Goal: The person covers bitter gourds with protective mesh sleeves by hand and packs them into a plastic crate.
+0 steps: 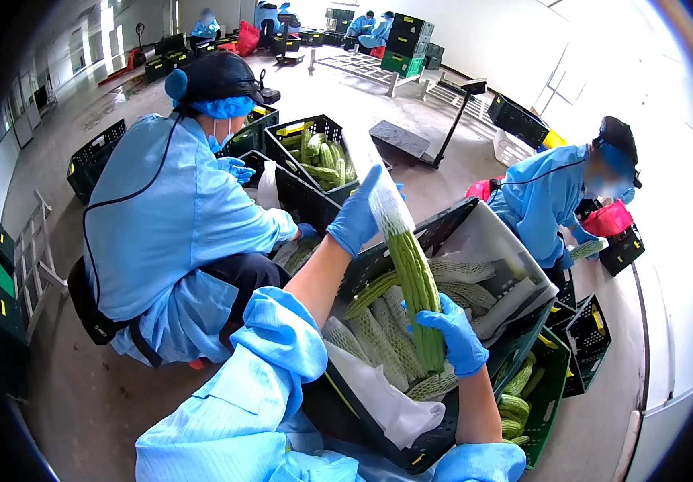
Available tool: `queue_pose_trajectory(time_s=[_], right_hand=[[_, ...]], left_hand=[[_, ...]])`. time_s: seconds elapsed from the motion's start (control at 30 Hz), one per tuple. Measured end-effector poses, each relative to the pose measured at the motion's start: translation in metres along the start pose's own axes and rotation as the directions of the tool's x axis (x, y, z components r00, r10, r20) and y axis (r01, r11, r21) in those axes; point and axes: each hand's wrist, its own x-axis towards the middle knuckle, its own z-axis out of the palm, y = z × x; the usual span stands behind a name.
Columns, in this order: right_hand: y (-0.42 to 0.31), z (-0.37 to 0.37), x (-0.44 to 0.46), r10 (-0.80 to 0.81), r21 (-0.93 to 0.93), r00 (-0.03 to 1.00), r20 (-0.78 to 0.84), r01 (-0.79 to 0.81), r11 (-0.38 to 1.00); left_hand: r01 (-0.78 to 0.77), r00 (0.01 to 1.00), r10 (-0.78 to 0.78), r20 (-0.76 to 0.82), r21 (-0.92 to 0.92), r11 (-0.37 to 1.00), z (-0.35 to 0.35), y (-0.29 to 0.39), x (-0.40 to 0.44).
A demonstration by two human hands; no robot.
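Observation:
A long green bitter melon [414,281] is held slanting over a dark crate [346,394], with a white foam net [390,210] around its upper end. My left hand [362,213], in a blue glove, is closed on the net at that end. Lower down, my right hand [455,333], also gloved, has its fingers wrapped round the bare green part. Beneath them, the crate holds several melons in nets [378,345] and a white liner sheet [386,406] folded over its near side.
A co-worker [161,225] crouches at the left beside crates of melons [322,157]. Another co-worker [539,197] bends at the right, near black crates [591,341]. A green crate of melons [543,402] stands at the lower right. Behind is a floor scale [406,140].

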Motion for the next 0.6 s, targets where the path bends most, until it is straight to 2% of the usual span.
queue_pose_trajectory(time_s=[0.07,0.17,0.27,0.3,0.43,0.6], right_hand=[[0.006,0.0,0.004,-0.011,-0.002,1.0,-0.016,0.011,1.0],[0.012,0.002,0.009,-0.042,0.007,0.997,-0.06,0.043,0.999],[0.015,0.007,0.009,-0.1,0.062,0.987,-0.129,0.109,0.992],[0.014,0.008,0.009,-0.106,0.069,0.984,-0.146,0.117,0.991],[0.016,0.007,0.008,-0.099,0.078,0.976,-0.192,0.116,0.99],[0.021,0.004,0.012,-0.061,0.145,0.976,-0.208,0.092,0.985]], left_hand=[[0.113,0.99,-0.114,0.08,0.011,0.994,0.013,-0.005,-0.01],[0.105,0.985,-0.121,0.12,0.133,0.986,0.027,-0.015,-0.021],[0.163,0.978,-0.162,0.135,0.007,0.987,0.043,-0.028,-0.035],[0.209,0.96,-0.204,0.193,-0.009,0.978,0.046,-0.031,-0.04],[0.268,0.942,-0.261,0.209,-0.005,0.963,0.053,-0.056,-0.048],[0.327,0.939,-0.328,0.1,0.033,0.945,0.055,-0.075,-0.052]])
